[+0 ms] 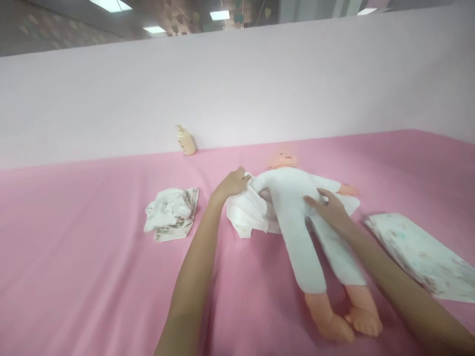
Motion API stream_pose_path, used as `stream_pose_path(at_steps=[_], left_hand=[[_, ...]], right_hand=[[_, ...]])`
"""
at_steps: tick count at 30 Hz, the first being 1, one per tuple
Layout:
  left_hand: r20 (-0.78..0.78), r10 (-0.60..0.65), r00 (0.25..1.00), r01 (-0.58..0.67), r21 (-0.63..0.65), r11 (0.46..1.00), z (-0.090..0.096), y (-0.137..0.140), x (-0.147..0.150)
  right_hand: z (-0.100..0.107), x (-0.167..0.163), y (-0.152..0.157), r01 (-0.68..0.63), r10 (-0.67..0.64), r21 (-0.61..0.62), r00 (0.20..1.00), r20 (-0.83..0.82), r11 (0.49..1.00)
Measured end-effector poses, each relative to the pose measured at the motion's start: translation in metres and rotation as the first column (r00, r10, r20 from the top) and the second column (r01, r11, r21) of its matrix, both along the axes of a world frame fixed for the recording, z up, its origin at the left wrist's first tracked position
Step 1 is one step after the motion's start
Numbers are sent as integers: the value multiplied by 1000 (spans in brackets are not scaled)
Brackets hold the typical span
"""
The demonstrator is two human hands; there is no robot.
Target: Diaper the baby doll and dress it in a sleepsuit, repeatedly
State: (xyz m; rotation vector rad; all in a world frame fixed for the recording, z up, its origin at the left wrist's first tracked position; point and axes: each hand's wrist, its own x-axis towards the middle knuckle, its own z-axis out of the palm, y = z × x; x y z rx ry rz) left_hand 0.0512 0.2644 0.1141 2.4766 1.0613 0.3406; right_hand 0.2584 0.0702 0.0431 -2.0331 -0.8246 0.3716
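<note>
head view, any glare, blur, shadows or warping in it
In the head view, the ceiling lights burn out white; there too, the doll's head looks smeared; also in the head view, soft shadow falls beside the doll's legs on the pink sheet, and the bottle leans, perhaps from lens distortion.

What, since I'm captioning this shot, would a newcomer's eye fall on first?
Probably the doll, right of centre above the pink sheet, its bare feet toward the viewer. Next, the hands: the right hand at the doll's hip, the left hand at the white cloth beside it. Farther back, a bottle by the wall.
</note>
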Motion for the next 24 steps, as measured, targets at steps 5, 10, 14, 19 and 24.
stream_pose_path(at_steps=[5,10,14,19,24], left_hand=[[99,25,995,-18,-69,997,-8,2,6],[173,-42,984,70,-160,985,-10,0,9],[265,18,964,60,-282,957,-14,2,14],[424,111,899,69,-387,919,-30,3,28],[530,79,845,135,-353,926,-39,-2,41]], right_hand=[[8,1,-8,-65,57,-1,885,-463,998],[9,-5,-12,-40,104,118,786,-610,992],[8,-7,-13,-22,130,172,755,-643,985],[14,-15,-16,-40,145,180,766,-626,983],[23,-27,-22,-71,143,140,775,-616,988]])
